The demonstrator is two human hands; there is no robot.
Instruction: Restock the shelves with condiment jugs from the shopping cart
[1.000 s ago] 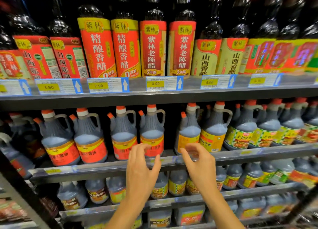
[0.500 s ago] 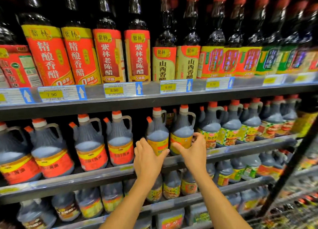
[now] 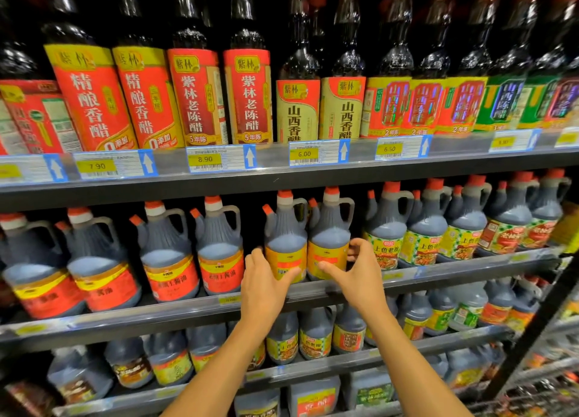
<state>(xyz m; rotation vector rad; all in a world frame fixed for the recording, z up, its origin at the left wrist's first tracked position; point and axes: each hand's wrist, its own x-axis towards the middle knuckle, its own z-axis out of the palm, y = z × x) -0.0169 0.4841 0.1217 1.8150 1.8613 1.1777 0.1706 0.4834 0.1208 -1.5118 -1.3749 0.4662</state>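
Note:
Two dark condiment jugs with yellow labels stand side by side on the middle shelf (image 3: 188, 310). My left hand (image 3: 263, 291) grips the left yellow-labelled jug (image 3: 285, 238), thumb across the label's front and fingers round its left side. My right hand (image 3: 360, 278) grips the right yellow-labelled jug (image 3: 329, 238), thumb on the label and fingers curled round its right side. Both jugs stand upright on the shelf and touch each other.
Red-labelled jugs (image 3: 169, 260) fill the shelf to the left, green-and-yellow-labelled jugs (image 3: 385, 238) to the right. Tall vinegar bottles (image 3: 194, 96) line the shelf above, more jugs (image 3: 316, 335) the shelf below. A black upright post (image 3: 539, 322) and wire mesh (image 3: 532, 401) sit at bottom right.
Both hands rose from the shelf's front rail and closed round the two yellow-labelled jugs. My view swung right, so the shelf contents slid left in the frame.

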